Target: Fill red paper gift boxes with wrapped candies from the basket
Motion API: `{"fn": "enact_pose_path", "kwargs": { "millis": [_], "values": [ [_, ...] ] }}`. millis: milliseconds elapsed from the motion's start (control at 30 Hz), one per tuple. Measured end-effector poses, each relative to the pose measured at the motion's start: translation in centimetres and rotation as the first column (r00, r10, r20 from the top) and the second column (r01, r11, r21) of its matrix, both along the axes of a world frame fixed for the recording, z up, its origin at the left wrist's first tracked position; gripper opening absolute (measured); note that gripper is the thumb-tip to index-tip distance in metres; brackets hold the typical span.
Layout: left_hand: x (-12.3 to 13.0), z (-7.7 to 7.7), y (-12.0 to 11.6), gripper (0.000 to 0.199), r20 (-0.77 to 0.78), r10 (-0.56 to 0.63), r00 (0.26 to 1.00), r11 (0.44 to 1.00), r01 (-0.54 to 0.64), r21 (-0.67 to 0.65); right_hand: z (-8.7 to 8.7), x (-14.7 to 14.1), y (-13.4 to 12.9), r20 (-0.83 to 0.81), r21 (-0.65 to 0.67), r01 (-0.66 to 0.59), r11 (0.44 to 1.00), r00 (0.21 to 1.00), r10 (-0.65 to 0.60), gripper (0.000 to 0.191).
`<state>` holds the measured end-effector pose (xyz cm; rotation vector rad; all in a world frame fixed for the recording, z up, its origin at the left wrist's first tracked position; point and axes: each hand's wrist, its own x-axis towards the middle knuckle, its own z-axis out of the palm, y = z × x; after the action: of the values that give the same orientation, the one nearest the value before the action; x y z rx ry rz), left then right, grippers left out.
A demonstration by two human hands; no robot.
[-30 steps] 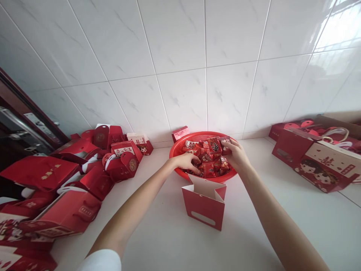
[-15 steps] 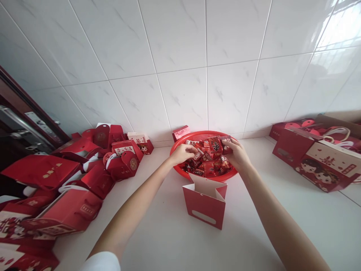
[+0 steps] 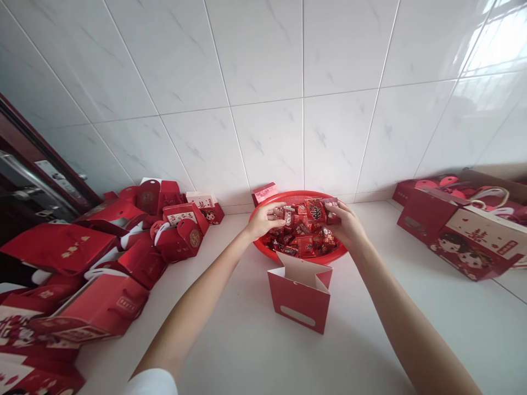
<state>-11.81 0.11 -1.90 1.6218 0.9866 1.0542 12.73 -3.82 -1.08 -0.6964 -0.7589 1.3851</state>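
Note:
Over the left side of a red plastic basket (image 3: 258, 248), my left hand (image 3: 265, 220) pinches a small wrapped candy (image 3: 289, 216). At the basket's right side, my right hand (image 3: 346, 222) grips a dark red candy packet (image 3: 330, 208) between thumb and fingers. Several red-wrapped candies (image 3: 304, 244) fill the basket beneath both hands. Just in front of it, an upright red gift box (image 3: 299, 299) stands with its top open and its pale inside showing. My forearms pass on either side of this box.
Many red gift boxes (image 3: 107, 304) are heaped on the left of the white counter (image 3: 230, 340). A larger printed gift bag (image 3: 473, 236) and more red items stand at the right. Behind the basket, a small pink-red box (image 3: 264, 192) leans near the tiled wall (image 3: 267, 131).
My left hand has lifted a candy slightly from the pile, its fingers now closed around it. The right hand stays nearly in place with its packet.

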Motion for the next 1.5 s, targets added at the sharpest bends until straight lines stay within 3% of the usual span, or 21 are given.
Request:
{"fn": "enact_pose_path", "kwargs": {
  "millis": [300, 533, 733, 833, 1200, 1500],
  "values": [
    [0.1, 0.2, -0.4, 0.068, -0.053, -0.001, 0.999, 0.997, 0.005, 0.071, -0.3, 0.2, 0.5, -0.058, -0.029, -0.026, 0.999, 0.998, 0.024, 0.028],
    [1.4, 1.1, -2.5, 0.057, 0.087, 0.081, 0.993, 0.995, -0.085, 0.053, 0.0, 0.1, 0.6, -0.145, -0.142, -0.053, 0.988, 0.989, 0.032, 0.027],
    [3.1, 1.9, -5.2, 0.056, 0.269, 0.103, 0.958, 0.993, -0.115, 0.028, 0.9, -1.2, -1.2, -0.154, -0.092, -0.177, 0.98, 0.975, 0.161, 0.023],
    [3.7, 2.3, -6.1, 0.055, 0.288, 0.116, 0.95, 0.988, -0.139, 0.061, 1.7, -1.7, -2.5, -0.125, -0.077, -0.221, 0.972, 0.969, 0.211, 0.022],
    [4.0, 2.5, -8.6, 0.053, 0.219, 0.166, 0.962, 0.951, -0.214, 0.222, 2.9, -2.9, -5.0, -0.024, -0.072, -0.174, 0.982, 0.985, 0.172, 0.03],
    [3.0, 3.2, -10.6, 0.057, 0.225, 0.171, 0.959, 0.959, -0.214, 0.186, 4.2, -3.6, -6.1, 0.085, 0.088, -0.181, 0.98, 0.981, 0.173, 0.038]
  ]
}}
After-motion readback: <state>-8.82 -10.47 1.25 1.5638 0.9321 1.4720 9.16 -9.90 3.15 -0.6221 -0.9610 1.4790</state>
